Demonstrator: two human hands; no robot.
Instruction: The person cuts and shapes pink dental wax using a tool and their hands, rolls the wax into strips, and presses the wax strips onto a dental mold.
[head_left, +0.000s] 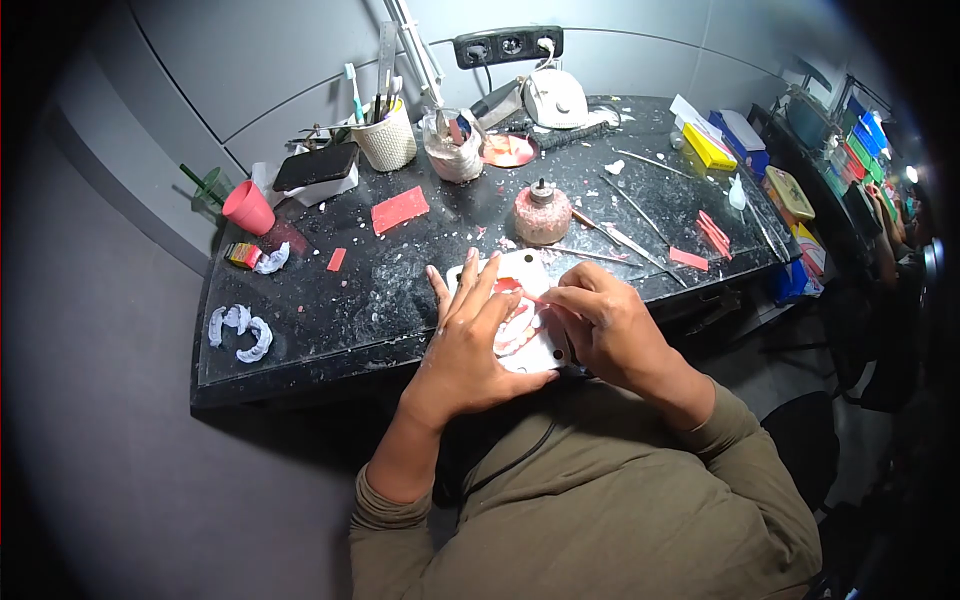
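Observation:
At the front edge of the bench, my left hand [470, 340] grips a white dental model plate [543, 355], its fingers over the far side and thumb along the near edge. The plate carries a horseshoe-shaped arch with pink wax [515, 333], partly covered by my fingers. My right hand [600, 320] is pinched at the plate's right side. From its fingertips a thin pink wax strip [532, 298] seems to reach towards the arch; its far end is too small to make out.
Behind the plate stands a spirit burner [541, 215] crusted with pink wax. Several slim metal tools [645, 253] lie to its right, near pink wax strips [713, 235]. A pink wax sheet [400, 210] and white arch-shaped pieces [240, 330] lie left. A brush cup [385, 138] stands behind.

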